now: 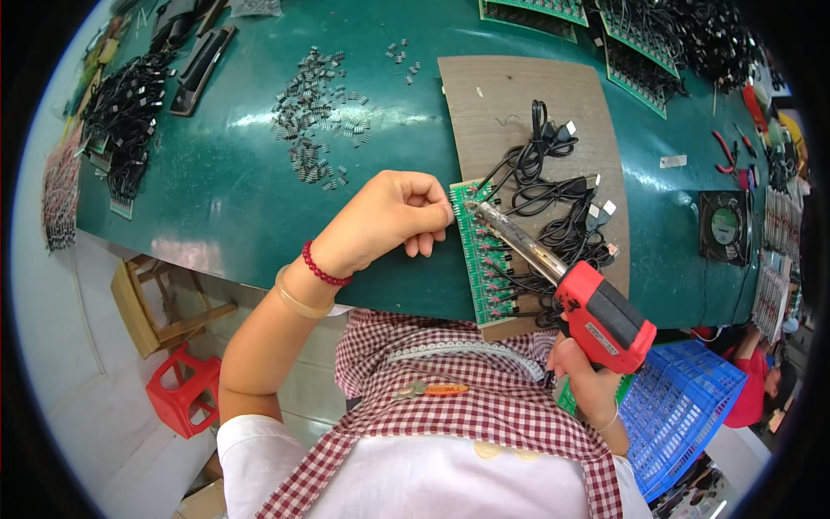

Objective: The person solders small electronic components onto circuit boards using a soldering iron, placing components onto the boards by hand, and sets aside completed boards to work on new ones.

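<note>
Green circuit-board panel, flat strip, between the hands. Left hand: fingers pinched together at its edge, can't tell if on a part. Right hand grips red-and-black soldering gun, metal tip over panel. Looped black USB cables beyond right hand, on wood-grain sheet. Small ribbed pieces heaped beyond left.

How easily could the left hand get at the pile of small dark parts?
Probably yes, easily: only green tabletop shows between the left hand and that pile.
</note>
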Motion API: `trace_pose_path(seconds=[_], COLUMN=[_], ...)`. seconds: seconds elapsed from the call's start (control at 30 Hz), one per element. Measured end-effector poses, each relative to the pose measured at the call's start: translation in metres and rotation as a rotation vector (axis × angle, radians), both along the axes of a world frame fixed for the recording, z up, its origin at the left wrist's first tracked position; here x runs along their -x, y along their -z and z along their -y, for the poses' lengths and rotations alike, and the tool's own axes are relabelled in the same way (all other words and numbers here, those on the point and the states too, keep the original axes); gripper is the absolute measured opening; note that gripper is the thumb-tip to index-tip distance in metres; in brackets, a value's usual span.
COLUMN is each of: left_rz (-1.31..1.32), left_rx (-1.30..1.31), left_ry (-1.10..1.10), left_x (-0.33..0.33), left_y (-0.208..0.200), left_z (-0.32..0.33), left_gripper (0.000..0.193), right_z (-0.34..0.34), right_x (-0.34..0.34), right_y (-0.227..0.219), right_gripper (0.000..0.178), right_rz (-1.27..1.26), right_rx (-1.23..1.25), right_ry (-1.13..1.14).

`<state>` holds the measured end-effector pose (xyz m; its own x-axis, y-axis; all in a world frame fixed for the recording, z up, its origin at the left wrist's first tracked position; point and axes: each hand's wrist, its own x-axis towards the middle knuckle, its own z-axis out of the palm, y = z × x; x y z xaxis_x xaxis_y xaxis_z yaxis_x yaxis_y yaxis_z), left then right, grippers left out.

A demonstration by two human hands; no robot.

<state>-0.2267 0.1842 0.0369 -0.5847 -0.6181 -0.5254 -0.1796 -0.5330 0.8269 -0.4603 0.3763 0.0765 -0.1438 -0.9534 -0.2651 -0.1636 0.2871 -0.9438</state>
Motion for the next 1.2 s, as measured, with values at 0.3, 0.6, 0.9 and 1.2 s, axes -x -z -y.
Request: trace_pose_path(seconds=[0.3, 0.6, 0.9, 1.2], left_rz=[-0.001, -0.001, 0.004, 0.007], left_rx=[-0.015, -0.021, -0.026, -0.014], left_ry=[0.02, 0.036, 0.046, 0.037], left_x=[0.0, 0.0, 0.0, -0.001], left_y=[0.001, 0.001, 0.0, 0.001], left_z=[0.002, 0.004, 0.005, 0.003], left_gripper=[0.008, 0.008, 0.006, 0.007], right_z=[0.004, 0.005, 0.008, 0.007], right_x=[-0.001, -0.005, -0.007, -0.008], right_y=[0.003, -0.004, -0.009, -0.012], right_gripper=[0.012, 0.021, 0.015, 0.005], right_rz=[-0.091, -0.059, 0.0, 0.018], right_rx=[0.013, -0.005, -0.078, -0.115], right_ry=[-0.069, -0.014, 0.062, 0.02])
